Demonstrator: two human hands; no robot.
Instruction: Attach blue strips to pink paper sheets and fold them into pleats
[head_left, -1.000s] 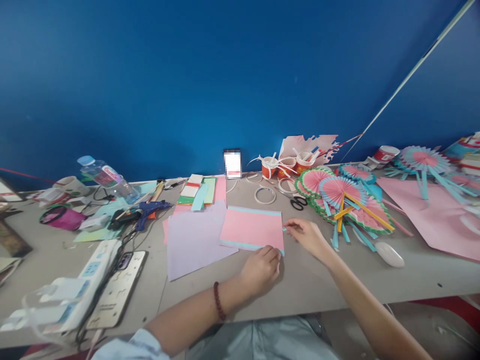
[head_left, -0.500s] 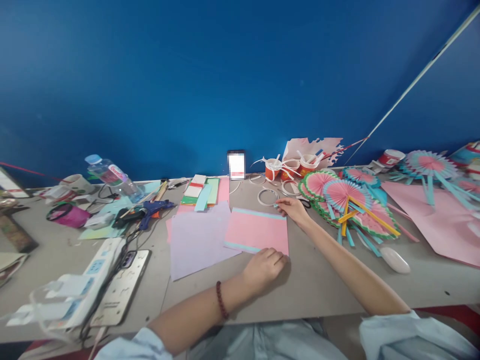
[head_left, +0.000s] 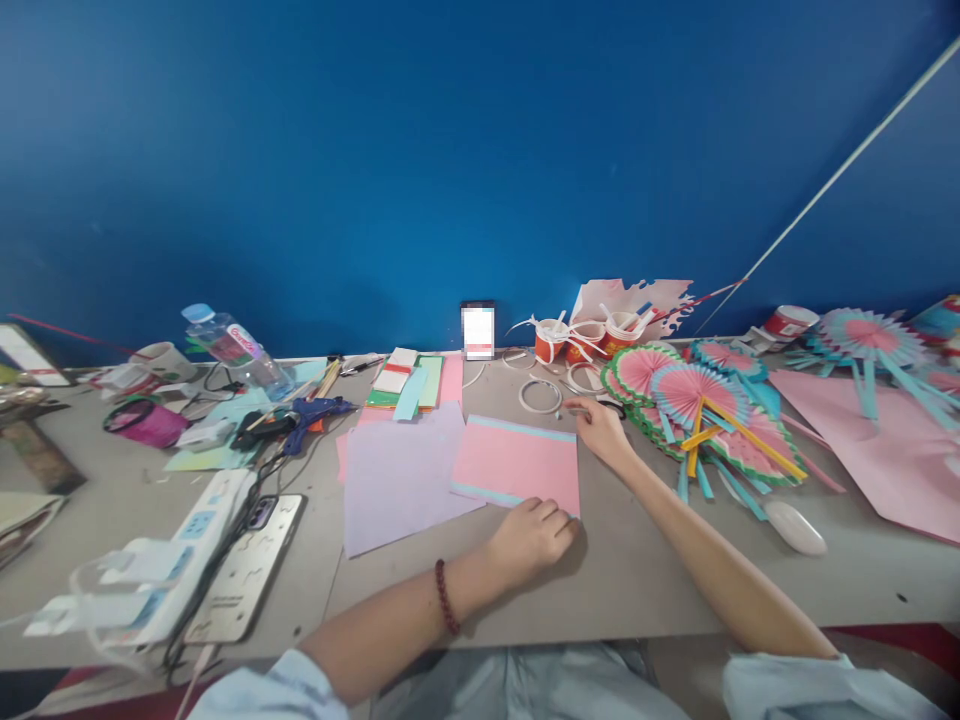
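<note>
A pink sheet (head_left: 517, 462) with light-blue strips along its top and bottom edges lies on the table, its left part over a lavender sheet (head_left: 401, 485). My left hand (head_left: 534, 540) rests at the pink sheet's lower right corner with its fingers curled; whatever is beneath them is hidden. Just beyond the sheet's upper right corner is my right hand (head_left: 598, 428), its fingers bent and close together near a roll of white tape (head_left: 540, 396). Whether its fingertips pinch anything is too small to tell.
Paper fans (head_left: 697, 400) and a white mouse (head_left: 795, 528) lie to the right. Red cups (head_left: 550, 342) stand by the wall. Leftward are a power strip (head_left: 202, 550), a phone (head_left: 251, 580), a blue glue gun (head_left: 307, 420) and a bottle (head_left: 240, 350).
My right hand has moved slightly right, away from the pink sheet's upper right corner. The left hand stays at the lower corner. The view has shifted a little.
</note>
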